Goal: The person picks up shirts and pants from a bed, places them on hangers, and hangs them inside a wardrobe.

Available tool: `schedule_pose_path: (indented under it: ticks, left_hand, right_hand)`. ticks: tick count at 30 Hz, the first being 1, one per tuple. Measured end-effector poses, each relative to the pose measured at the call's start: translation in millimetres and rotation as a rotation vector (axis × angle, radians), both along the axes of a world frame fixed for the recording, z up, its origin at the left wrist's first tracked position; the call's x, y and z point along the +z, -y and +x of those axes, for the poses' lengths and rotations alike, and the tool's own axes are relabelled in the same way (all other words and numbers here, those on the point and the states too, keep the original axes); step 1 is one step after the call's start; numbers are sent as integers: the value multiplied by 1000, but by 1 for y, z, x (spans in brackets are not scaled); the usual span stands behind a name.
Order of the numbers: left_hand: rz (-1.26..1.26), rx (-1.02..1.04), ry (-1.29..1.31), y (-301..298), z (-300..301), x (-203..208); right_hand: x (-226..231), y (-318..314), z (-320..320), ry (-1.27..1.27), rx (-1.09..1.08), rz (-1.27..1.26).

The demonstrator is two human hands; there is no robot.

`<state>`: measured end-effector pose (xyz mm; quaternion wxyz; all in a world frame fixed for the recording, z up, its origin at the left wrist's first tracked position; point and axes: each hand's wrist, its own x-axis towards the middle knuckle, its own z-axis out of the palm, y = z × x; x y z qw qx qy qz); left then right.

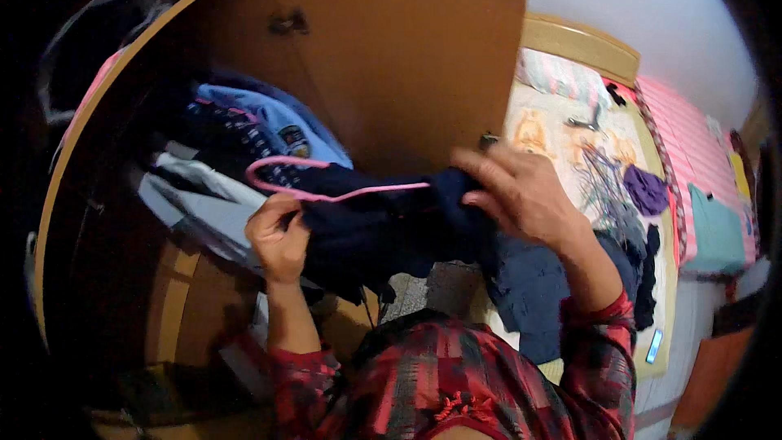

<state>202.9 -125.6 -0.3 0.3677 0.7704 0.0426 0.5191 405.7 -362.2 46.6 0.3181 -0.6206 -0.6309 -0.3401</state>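
Note:
A pink clothes hanger (366, 191) is in front of me, its hook curving at the left end. A dark navy garment (366, 232) hangs from it and drapes below. My left hand (278, 236) has its fingers curled at the hanger near the hook. With thumb and fingers, my right hand (521, 195) pinches the garment where it covers the hanger's right end; this hand is slightly blurred. Just beyond my left hand, several clothes hang in the wardrobe, among them a light blue shirt (314, 126) and a pale grey garment (187, 204).
A brown wardrobe door (407, 49) stands beyond my hands. On the right, a bed (533, 118) bears dark trousers (529, 293), a purple cloth (645, 189), a tangle of grey straps or cloth, and a phone (654, 346). Past it lies a pink striped bed (672, 138) with a teal cloth (715, 228).

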Motion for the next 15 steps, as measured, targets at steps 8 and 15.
schedule_pose_path:
  ticks: [8,15]
  left_hand:
    - [-53,325,-92,-1,-29,-1]
    - [12,423,-295,-10,-80,5]
  right_hand:
    - [-17,-7,12,-535,148,-217]
    - [-34,-7,34,-882,353,-99]
